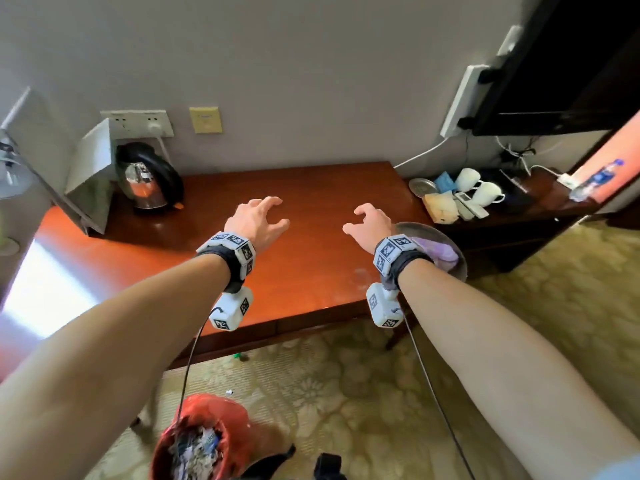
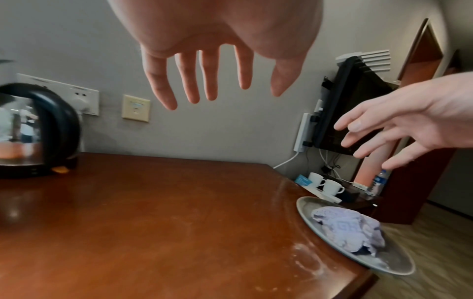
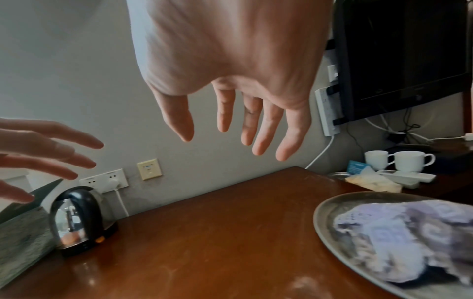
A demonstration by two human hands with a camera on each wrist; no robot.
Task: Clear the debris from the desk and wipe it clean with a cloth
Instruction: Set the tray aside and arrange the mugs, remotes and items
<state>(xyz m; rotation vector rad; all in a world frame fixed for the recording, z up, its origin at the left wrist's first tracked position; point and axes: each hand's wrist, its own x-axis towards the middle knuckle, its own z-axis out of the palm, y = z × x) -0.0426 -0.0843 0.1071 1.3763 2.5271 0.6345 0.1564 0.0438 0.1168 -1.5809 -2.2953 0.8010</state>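
Observation:
The reddish-brown wooden desk (image 1: 304,188) fills the middle of the head view. A crumpled lilac cloth (image 1: 440,252) (image 2: 350,230) (image 3: 399,240) lies in a grey metal plate (image 1: 462,268) (image 2: 307,204) (image 3: 325,210) at the desk's right edge. My left hand (image 1: 263,216) (image 2: 204,81) hovers above the desk's middle, fingers spread and empty. My right hand (image 1: 369,220) (image 3: 243,121) hovers beside it, just left of the plate, also spread and holding nothing. Faint whitish smears (image 2: 304,261) mark the desk near the plate.
A steel kettle (image 1: 145,181) and a grey box (image 1: 93,174) stand at the desk's back left. A lower side table at the right holds white cups (image 1: 478,188), a remote and a yellowish packet. A red-lined bin (image 1: 201,441) full of scraps sits on the carpet below.

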